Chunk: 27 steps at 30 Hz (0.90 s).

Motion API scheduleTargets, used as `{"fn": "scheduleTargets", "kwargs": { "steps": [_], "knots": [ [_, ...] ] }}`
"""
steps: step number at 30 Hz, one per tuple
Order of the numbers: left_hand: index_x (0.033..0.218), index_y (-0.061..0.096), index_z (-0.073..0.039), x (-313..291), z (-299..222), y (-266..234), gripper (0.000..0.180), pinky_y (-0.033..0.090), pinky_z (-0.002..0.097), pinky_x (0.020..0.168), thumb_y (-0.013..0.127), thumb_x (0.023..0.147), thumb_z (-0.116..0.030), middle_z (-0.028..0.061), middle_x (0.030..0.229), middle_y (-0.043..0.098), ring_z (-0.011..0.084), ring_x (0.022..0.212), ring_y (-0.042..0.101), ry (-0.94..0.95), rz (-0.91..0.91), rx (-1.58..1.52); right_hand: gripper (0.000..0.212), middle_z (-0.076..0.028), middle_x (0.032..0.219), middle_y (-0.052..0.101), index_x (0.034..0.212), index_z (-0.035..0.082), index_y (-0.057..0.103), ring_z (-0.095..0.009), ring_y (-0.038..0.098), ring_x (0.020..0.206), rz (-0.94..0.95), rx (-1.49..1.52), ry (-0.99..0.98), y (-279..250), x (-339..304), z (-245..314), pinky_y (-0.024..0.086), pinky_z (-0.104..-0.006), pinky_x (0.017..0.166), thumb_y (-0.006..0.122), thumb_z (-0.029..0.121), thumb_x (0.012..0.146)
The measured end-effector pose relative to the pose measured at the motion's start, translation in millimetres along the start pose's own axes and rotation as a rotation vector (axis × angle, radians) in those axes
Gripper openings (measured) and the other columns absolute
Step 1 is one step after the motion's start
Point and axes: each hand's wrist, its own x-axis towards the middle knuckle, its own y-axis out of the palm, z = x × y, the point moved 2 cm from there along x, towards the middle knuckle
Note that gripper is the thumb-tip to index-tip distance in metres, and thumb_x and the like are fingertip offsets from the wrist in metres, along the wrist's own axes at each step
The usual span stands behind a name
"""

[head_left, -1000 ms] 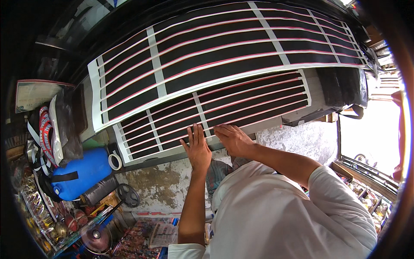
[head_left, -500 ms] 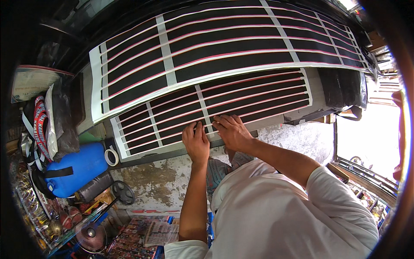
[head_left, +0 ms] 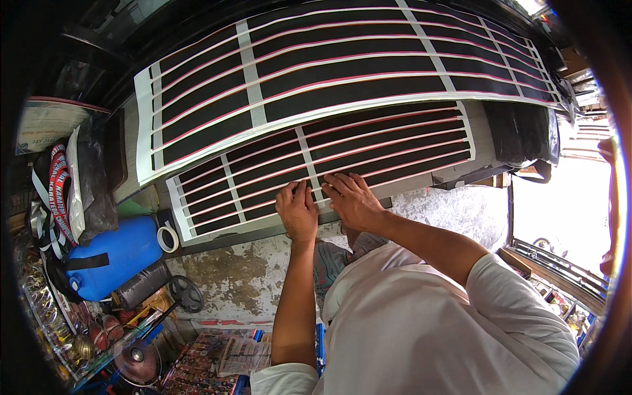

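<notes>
A black sheet with white and red lengthwise stripes and pale cross bands [head_left: 263,164] lies along the near side of the work surface. Both my hands rest at its near edge, on either side of a pale cross band. My left hand [head_left: 297,212] is left of the band, its fingers bent and slightly apart, tips touching the sheet. My right hand [head_left: 354,199] lies just right of the band with fingers spread over the lower stripes. Nothing shows gripped in either hand, though the palms' undersides are hidden. Beyond lies a larger sheet of the same striped pattern [head_left: 355,62], overlapping the smaller one's far edge.
A roll of white tape [head_left: 168,239] sits at the left by a blue plastic container [head_left: 115,257]. Red printed straps [head_left: 60,191] hang at the far left. Lower left stands a fan [head_left: 137,355]. A black wrapped bundle [head_left: 520,133] lies at the right end.
Both hands stay in nearly the same place on the sheet, with only slight finger movement. The whole view has shifted a little.
</notes>
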Motion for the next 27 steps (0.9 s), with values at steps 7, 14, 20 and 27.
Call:
{"fn": "scheduleTargets", "kwargs": {
  "steps": [7, 14, 20, 27],
  "knots": [
    [0.121, 0.08, -0.009, -2, 2, 3, 0.023, 0.049, 0.0497, 0.097, 0.075, 0.1, -0.016, 0.0085, 0.119, 0.068, 0.0326, 0.113, 0.063, -0.03, -0.002, -0.003, 0.06, -0.016, 0.161, 0.049, 0.153, 0.001, 0.055, -0.032, 0.044, 0.149, 0.013, -0.046, -0.015, -1, 0, 3, 0.032, -0.0544, 0.126, 0.07, 0.029, 0.101],
    [0.121, 0.08, -0.009, -3, -2, 5, 0.024, 0.048, 0.0493, 0.099, 0.076, 0.099, -0.016, 0.0083, 0.119, 0.067, 0.0326, 0.114, 0.063, -0.043, -0.031, 0.003, 0.06, -0.016, 0.162, 0.047, 0.153, 0.001, 0.055, -0.032, 0.044, 0.149, 0.034, -0.074, 0.008, -4, 0, 7, 0.032, -0.053, 0.126, 0.068, 0.03, 0.102],
    [0.121, 0.08, -0.009, -4, 2, 6, 0.023, 0.049, 0.0489, 0.098, 0.076, 0.099, -0.016, 0.0078, 0.119, 0.067, 0.0324, 0.113, 0.063, -0.056, -0.011, -0.014, 0.061, -0.016, 0.16, 0.049, 0.152, 0.001, 0.055, -0.033, 0.046, 0.148, 0.01, -0.028, 0.018, -10, 1, 10, 0.034, -0.0531, 0.125, 0.071, 0.026, 0.099],
    [0.122, 0.08, -0.009, -3, 5, 2, 0.024, 0.049, 0.0492, 0.097, 0.075, 0.099, -0.013, 0.0078, 0.119, 0.067, 0.0325, 0.113, 0.062, -0.024, 0.016, -0.056, 0.053, -0.014, 0.157, 0.055, 0.147, -0.002, 0.061, -0.029, 0.049, 0.147, -0.047, 0.022, -0.055, -8, 9, -1, 0.041, -0.0486, 0.12, 0.069, 0.021, 0.1]
  ]
}}
